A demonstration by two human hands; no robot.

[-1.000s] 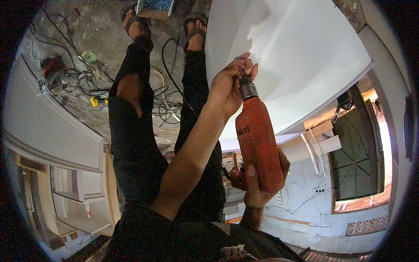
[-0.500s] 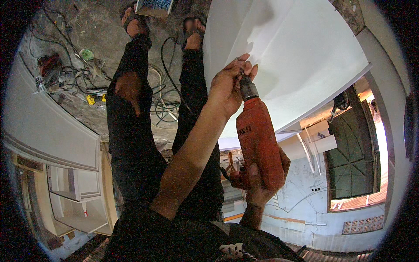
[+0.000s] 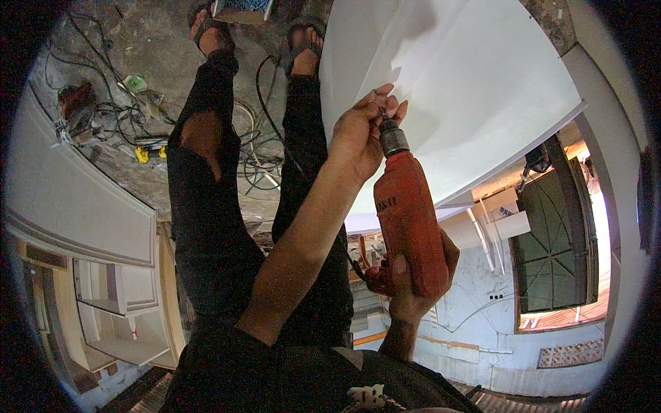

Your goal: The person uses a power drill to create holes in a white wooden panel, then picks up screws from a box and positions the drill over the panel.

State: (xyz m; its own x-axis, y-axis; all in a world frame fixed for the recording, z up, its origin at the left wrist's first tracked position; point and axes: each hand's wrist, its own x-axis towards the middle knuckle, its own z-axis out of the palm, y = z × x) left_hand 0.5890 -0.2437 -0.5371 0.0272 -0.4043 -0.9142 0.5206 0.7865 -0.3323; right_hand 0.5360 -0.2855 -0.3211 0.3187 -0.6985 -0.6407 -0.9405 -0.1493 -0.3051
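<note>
My right hand [image 3: 411, 296] is wrapped round the grip of a red power drill [image 3: 407, 199], its metal chuck [image 3: 393, 138] pointing up and slightly left, away from me. At the chuck's front end my left hand [image 3: 358, 134] is closed, its thumb and fingers gathered about the dark bit [image 3: 383, 117]. Whatever is pinched at the tip is too small and hidden to name. Just beyond the fingers is a large smooth white panel [image 3: 482, 103], and the left hand's shadow falls on it.
Cables [image 3: 258, 168] lie tangled on the rough floor beside my legs. A box of blue items [image 3: 241, 14] sits by my sandalled feet. Yellow-and-black tools [image 3: 143, 154] rest on the floor at left. White cabinets [image 3: 124, 303] stand lower left; a window [image 3: 554, 241] is at right.
</note>
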